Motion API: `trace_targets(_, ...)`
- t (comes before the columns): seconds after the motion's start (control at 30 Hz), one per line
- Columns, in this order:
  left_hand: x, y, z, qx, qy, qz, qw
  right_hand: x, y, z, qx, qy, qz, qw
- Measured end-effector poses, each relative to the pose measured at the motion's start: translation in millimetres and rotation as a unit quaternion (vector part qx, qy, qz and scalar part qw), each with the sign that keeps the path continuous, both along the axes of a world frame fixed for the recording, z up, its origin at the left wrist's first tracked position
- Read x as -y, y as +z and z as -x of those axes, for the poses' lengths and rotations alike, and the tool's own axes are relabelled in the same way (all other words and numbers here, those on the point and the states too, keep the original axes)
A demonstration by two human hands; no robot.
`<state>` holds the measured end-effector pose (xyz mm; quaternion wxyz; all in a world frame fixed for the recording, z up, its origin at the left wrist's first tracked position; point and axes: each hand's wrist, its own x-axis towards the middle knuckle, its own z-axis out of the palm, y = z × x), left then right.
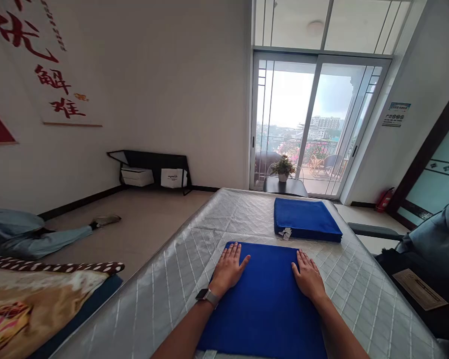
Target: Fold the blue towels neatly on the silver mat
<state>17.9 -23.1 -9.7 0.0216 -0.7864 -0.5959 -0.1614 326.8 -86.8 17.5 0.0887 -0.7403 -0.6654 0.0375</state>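
Observation:
A flat, square piece of blue fabric [264, 304] lies in front of me on the silvery quilted cover [164, 294]. My left hand [229, 269], with a watch on the wrist, rests flat on its far left corner, fingers together and thumb out. On the far right corner lies my right hand [309, 275], also flat with the thumb apart. Neither hand grips anything. Just beyond, to the right, sits a neat stack of blue fabric pieces [307, 217] with white tags at its near left corner. A small white tag shows at the near left edge of the piece under my hands.
At the left is a bed with a brown blanket [60, 299]; a person's leg [67, 242] stretches out behind it. A potted plant [283, 168] stands on a chair beyond the far edge. Dark bags [415, 284] crowd the right side.

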Motion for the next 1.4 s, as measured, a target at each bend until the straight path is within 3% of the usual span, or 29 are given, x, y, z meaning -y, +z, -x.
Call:
trace_targets(0.9,-1.3,0.4,-1.3,-0.023,-0.001,0.007,1.0,2.3,2.2,-0.2,-0.026,0.003,0.008,1.0)
trace_targets(1.03,-6.0,7.3,-6.4,-0.043,0.028,0.03,0.998,3.2,3.4,0.4,-0.03,0.001,0.007,1.0)
trace_targets(1.13,-2.4,13.6,-33.3,-0.032,0.02,0.009,0.999,3.1,4.0,1.3,-0.031,-0.002,0.004,1.0)
trace_targets(1.3,21.9,14.6,-126.3,0.018,-0.15,0.002,0.988,4.7,4.1,0.5,-0.018,0.004,0.0,1.0)
trace_targets(1.4,34.3,14.6,-175.9,0.043,-0.202,0.0,0.978,6.8,2.4,-1.5,0.007,0.024,0.0,1.0)
